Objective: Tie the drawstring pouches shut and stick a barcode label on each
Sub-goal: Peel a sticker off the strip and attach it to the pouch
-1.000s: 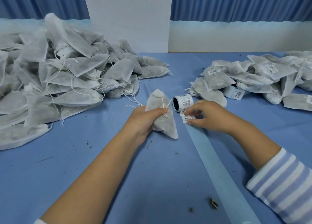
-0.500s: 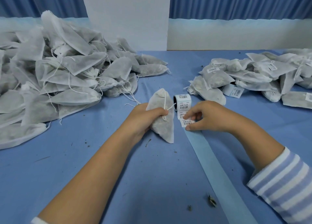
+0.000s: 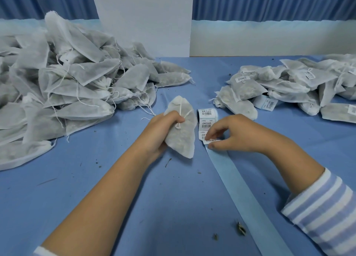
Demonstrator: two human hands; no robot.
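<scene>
While the left hand point(image 3: 163, 132) curls its fingers round a pouch point(image 3: 183, 140) with a knotted drawstring, holding it tilted over the blue surface point(image 3: 134, 198), the right hand point(image 3: 237, 134) pinches a barcode label point(image 3: 211, 141) between thumb and forefinger, at the end of the strip running from the small label roll point(image 3: 208, 112). The pouch is just left of that roll. A bare backing strip point(image 3: 240, 188) trails toward the person. Unlabelled pouches point(image 3: 67, 82) are heaped at the left; labelled pouches point(image 3: 289, 86) lie at the right.
</scene>
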